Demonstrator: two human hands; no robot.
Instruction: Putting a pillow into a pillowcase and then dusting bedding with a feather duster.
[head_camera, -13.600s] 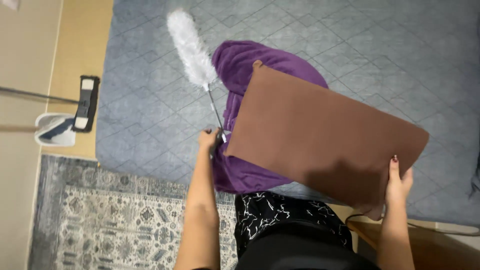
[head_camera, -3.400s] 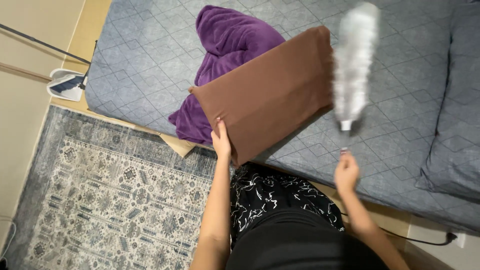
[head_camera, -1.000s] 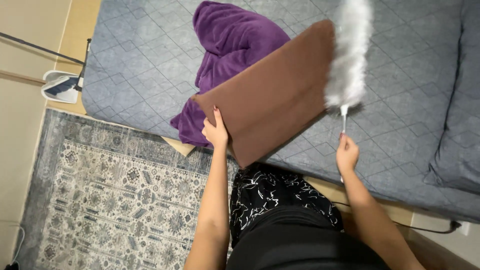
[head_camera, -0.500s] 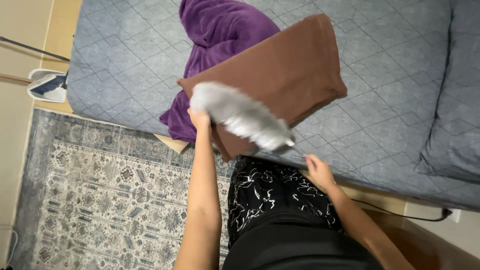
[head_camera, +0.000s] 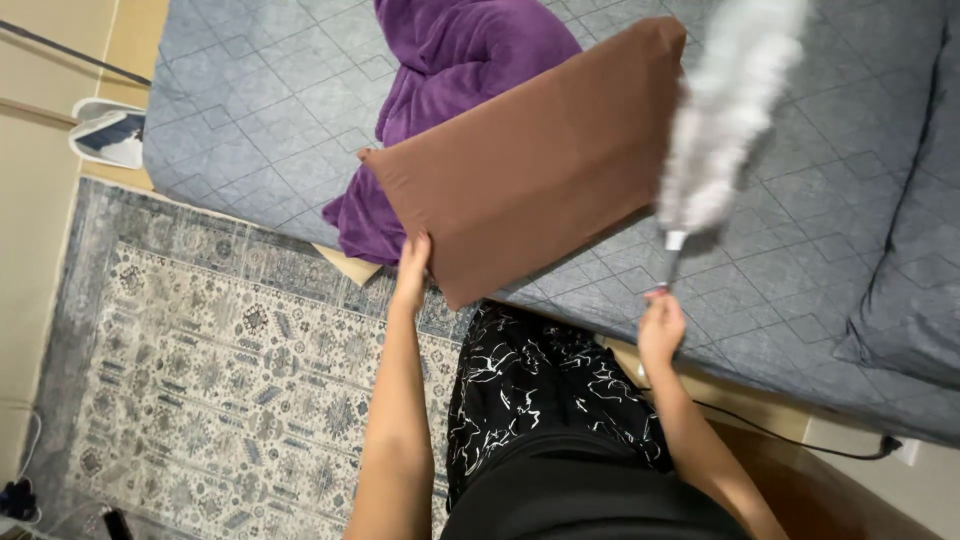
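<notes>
Gripping a flat brown cushion, fluffy white duster alongside.

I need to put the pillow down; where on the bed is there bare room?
Bare quilt lies right of the brown pillow, up to the grey pillow; more lies left of the purple blanket. The middle is crowded: left hand on the pillow, right hand holding the duster.

1. Light is soft, even and fairly bright; no glare anywhere.
2. Faint shadow lies under the brown cushion on the grey quilted bed cover.
3. The feather duster is smeared by motion blur; the patterned rug is sharp.
</notes>
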